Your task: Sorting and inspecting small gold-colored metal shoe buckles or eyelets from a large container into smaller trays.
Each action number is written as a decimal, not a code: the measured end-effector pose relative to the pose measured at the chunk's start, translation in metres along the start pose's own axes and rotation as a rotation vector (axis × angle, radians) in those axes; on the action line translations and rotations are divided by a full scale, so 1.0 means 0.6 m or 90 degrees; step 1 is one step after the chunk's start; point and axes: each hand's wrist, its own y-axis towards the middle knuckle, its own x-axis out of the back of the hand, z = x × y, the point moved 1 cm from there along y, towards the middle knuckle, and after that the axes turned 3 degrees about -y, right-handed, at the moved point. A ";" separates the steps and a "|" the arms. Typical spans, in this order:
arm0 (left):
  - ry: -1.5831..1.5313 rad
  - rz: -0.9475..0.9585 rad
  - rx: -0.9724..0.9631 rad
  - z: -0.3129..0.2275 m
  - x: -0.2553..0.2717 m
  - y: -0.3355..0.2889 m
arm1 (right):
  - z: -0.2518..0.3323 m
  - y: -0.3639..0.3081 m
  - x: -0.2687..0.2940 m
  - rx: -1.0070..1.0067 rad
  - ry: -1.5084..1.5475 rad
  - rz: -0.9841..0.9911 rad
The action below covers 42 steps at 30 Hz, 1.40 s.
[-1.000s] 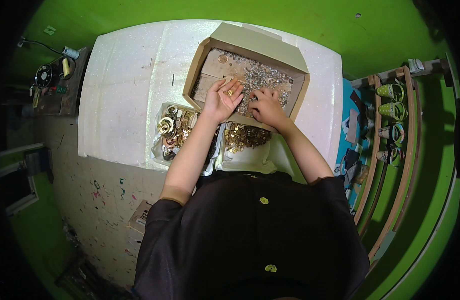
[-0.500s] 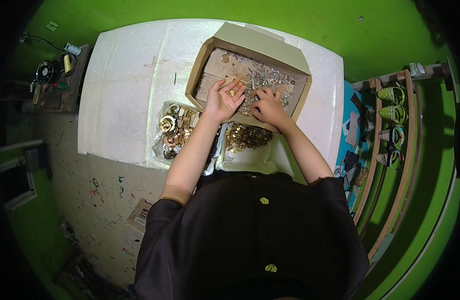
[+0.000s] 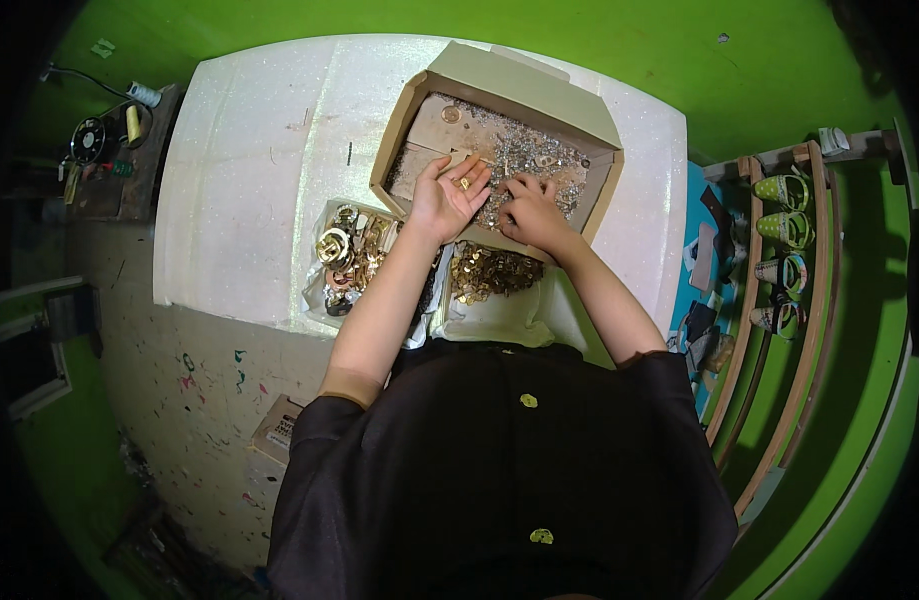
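Observation:
My left hand [image 3: 443, 205] is turned palm up over the near side of a brown cardboard box [image 3: 511, 82], fingers loosely spread. A small gold-coloured piece [image 3: 465, 184] rests on it near the fingers. Inside the box lie many tiny silvery and clear bits, like beads or rhinestones [image 3: 527, 150]. My right hand [image 3: 536, 215] reaches down into these bits, its fingers bent and bunched together. Whatever its fingertips hold, if anything, is hidden. A round copper-coloured disc [image 3: 451, 115] lies at the box's far left.
A box of mixed gold and silver metal pieces [image 3: 341, 245] stands left of my forearm. Between my arms is a white tray of small gold pieces [image 3: 489, 275]. All sit on a white table [image 3: 244, 180]. At right, a wooden rack [image 3: 809, 165] holds sandals [image 3: 782, 230].
The fingers of my right hand have shifted slightly among the small bits. My left hand stays almost still with the gold-coloured piece on it.

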 end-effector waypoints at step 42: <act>0.038 0.031 0.033 0.004 0.009 0.013 | 0.056 -0.007 0.050 -0.274 0.215 -0.304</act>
